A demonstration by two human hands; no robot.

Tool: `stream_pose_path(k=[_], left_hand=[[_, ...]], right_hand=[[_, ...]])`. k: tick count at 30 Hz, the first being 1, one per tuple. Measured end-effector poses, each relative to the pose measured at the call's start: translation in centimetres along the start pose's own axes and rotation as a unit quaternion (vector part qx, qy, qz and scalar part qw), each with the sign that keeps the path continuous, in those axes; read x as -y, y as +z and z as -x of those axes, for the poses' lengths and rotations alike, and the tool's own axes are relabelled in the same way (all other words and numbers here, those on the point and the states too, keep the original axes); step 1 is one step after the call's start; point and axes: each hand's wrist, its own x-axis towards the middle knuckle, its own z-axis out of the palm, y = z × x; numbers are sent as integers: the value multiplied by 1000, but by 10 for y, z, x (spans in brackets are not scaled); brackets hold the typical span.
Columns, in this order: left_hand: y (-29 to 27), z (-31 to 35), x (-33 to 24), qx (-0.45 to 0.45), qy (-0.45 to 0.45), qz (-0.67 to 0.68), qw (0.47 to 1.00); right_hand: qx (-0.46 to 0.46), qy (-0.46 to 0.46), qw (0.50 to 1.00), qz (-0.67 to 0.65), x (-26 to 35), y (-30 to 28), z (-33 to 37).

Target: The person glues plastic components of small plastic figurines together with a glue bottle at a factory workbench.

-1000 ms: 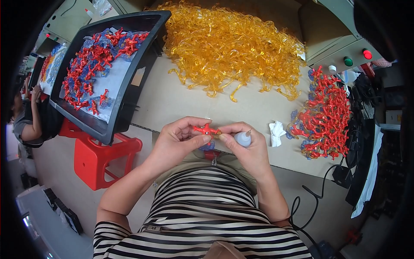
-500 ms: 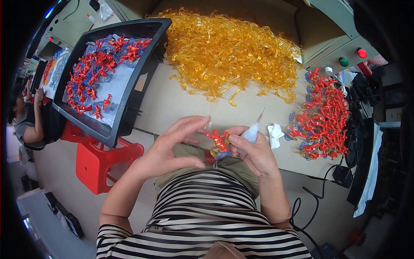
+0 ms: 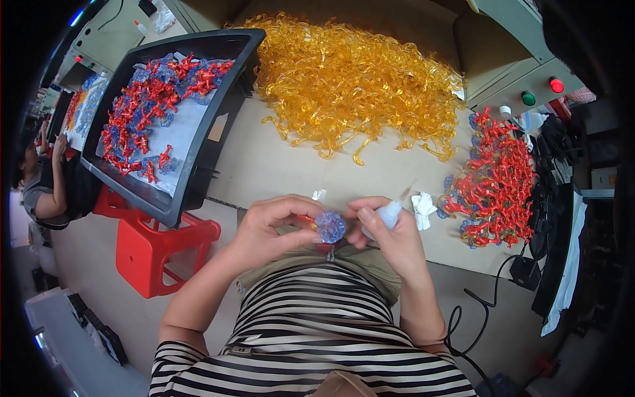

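Note:
My left hand (image 3: 268, 228) pinches a small red figurine with a clear blue base (image 3: 330, 227). The blue base faces up toward me, so most of the red body is hidden behind it and the fingers. Close on its right, my right hand (image 3: 400, 241) is closed around a white squeeze bottle (image 3: 389, 214) with a thin needle tip pointing up and away. The thumb and forefinger of that hand sit just beside the figurine; whether they touch it I cannot tell. Both hands are over my lap at the table's near edge.
Yellow translucent curved pieces (image 3: 357, 86) are heaped at the back. Red figurines (image 3: 499, 178) crowd the right side near a crumpled white tissue (image 3: 423, 210). A black tray (image 3: 210, 135) of red and blue figurines stands left, above a red stool (image 3: 149, 255). A person (image 3: 49, 178) sits far left.
The figurine has passed from my right hand to my left and turned so its blue base faces up. My right hand has let go of it but keeps the bottle.

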Motion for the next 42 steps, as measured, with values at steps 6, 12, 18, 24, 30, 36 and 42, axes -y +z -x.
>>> stream_pose_path(k=[6, 12, 18, 24, 30, 36, 42], left_hand=[[16, 10, 8, -66, -178, 296, 936], [20, 11, 12, -80, -181, 324, 925], [20, 13, 11, -86, -171, 331, 924], [23, 10, 11, -120, -121, 232, 958], [22, 6, 15, -109, -58, 83, 989], [23, 5, 19, -90, -103, 132, 982], [22, 6, 17, -83, -155, 133, 975]], right_hand=[[-33, -57, 997, 40, 0, -7, 13], [-30, -73, 997, 3, 4, -7, 21], [-38, -115, 991, 63, 1, -10, 25], [-116, -226, 967, 21, -5, -2, 27], [-139, -255, 957, -5, -6, -8, 28], [-142, -290, 945, 40, -1, -5, 29], [-145, -362, 906, 162, 0, -4, 23]])
